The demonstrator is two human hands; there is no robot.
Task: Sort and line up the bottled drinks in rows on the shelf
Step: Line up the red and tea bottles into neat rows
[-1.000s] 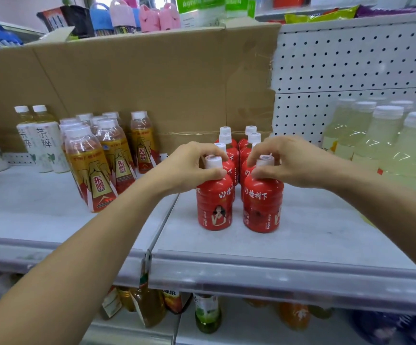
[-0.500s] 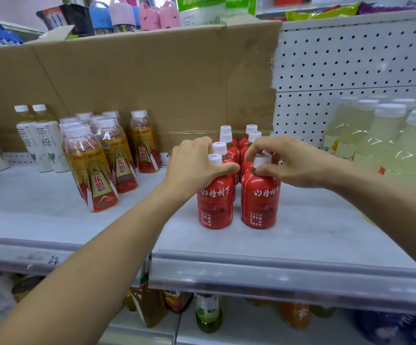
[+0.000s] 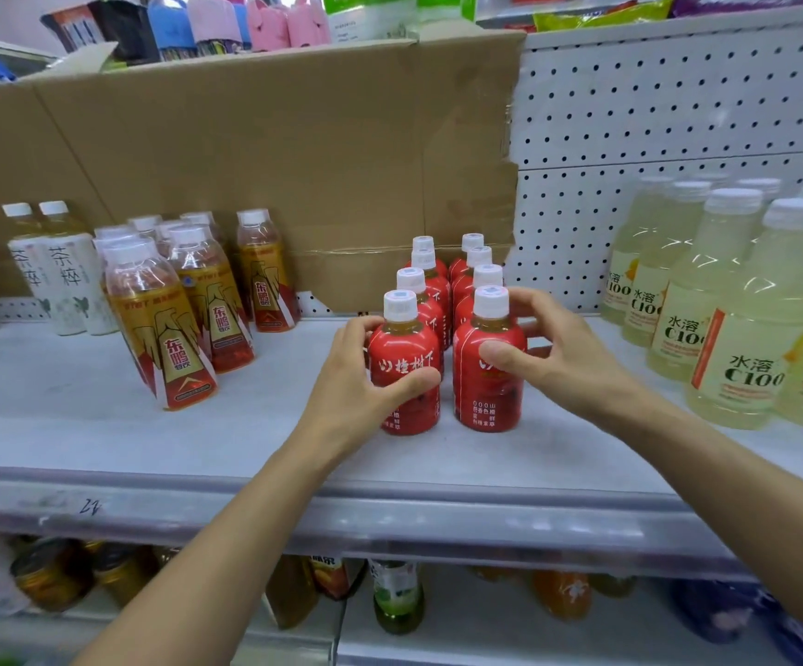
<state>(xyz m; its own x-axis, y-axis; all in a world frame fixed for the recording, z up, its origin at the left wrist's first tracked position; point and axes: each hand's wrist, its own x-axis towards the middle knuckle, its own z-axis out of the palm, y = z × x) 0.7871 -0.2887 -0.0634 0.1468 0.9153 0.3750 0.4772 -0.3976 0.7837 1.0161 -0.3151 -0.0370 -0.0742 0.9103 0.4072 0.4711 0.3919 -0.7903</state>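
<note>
i am logging the left hand (image 3: 358, 382) curling round the left red bottle (image 3: 406, 365), the right hand (image 3: 562, 358) round the right red bottle (image 3: 486, 406), both fronting twin rows on the shelf (image 3: 269, 415). risk: shoving too hard, toppling the bottles behind (image 3: 411, 280).

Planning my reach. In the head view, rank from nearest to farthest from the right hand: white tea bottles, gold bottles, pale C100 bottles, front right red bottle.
1. front right red bottle, held by the right hand
2. pale C100 bottles, right side
3. gold bottles, left
4. white tea bottles, far left
</note>
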